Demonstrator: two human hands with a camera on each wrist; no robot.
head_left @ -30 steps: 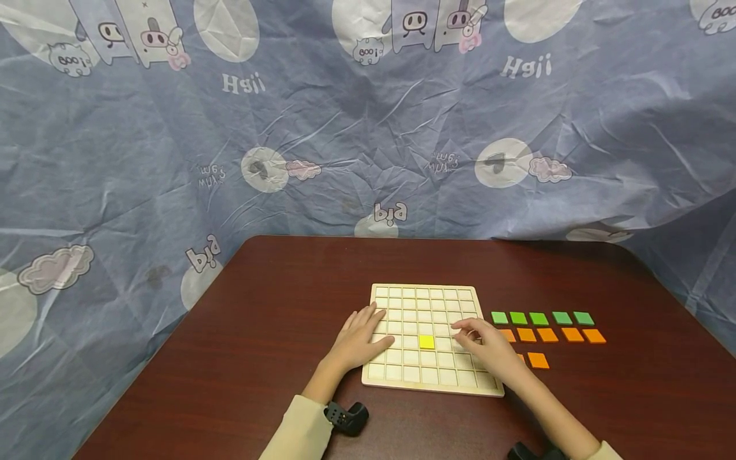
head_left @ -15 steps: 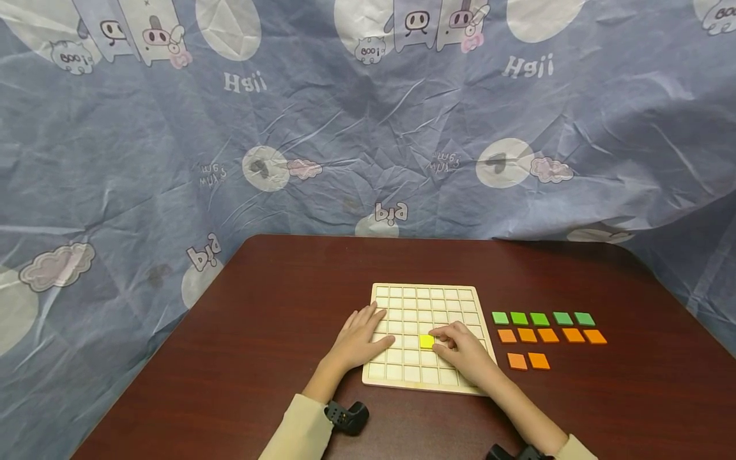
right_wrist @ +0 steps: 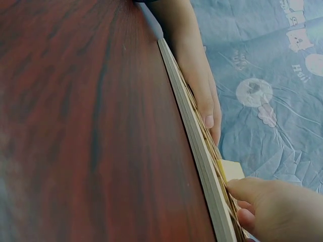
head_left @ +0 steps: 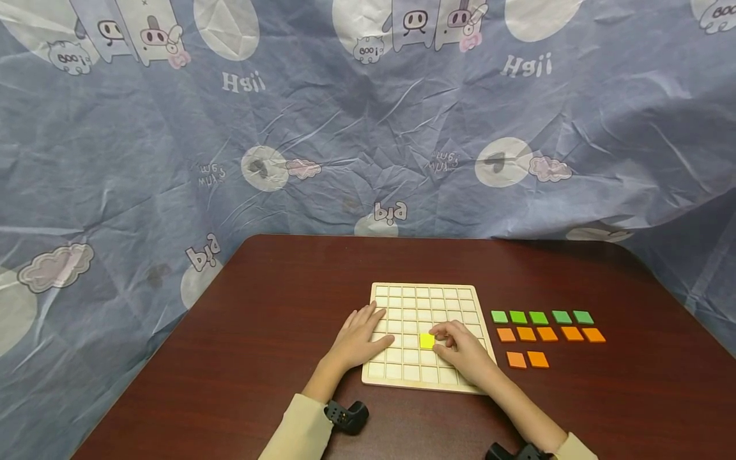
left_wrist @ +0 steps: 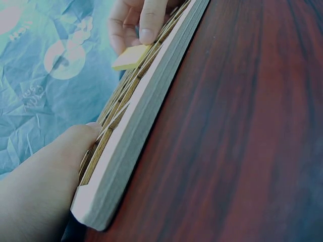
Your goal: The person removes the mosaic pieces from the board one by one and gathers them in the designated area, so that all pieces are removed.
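A pale wooden grid board lies on the table in front of me. My left hand rests flat along its left edge, fingers straight, thumb over the squares. Near the board's lower middle, my right hand pinches a yellow square tile by its right side, with thumb and fingertips. In the left wrist view, the yellow tile is tilted up from the grid, and the thumb meets its edge. The right wrist view shows the same tile at the thumb tip, partly hidden by the hand.
Right of the board, loose tiles lie in rows: several green ones, several orange ones, then a nearer orange pair. The dark red-brown table ends at a blue printed cloth behind it.
From the board's right side, my right hand has moved left to the yellow tile and now holds its edge. My left hand has stayed put.
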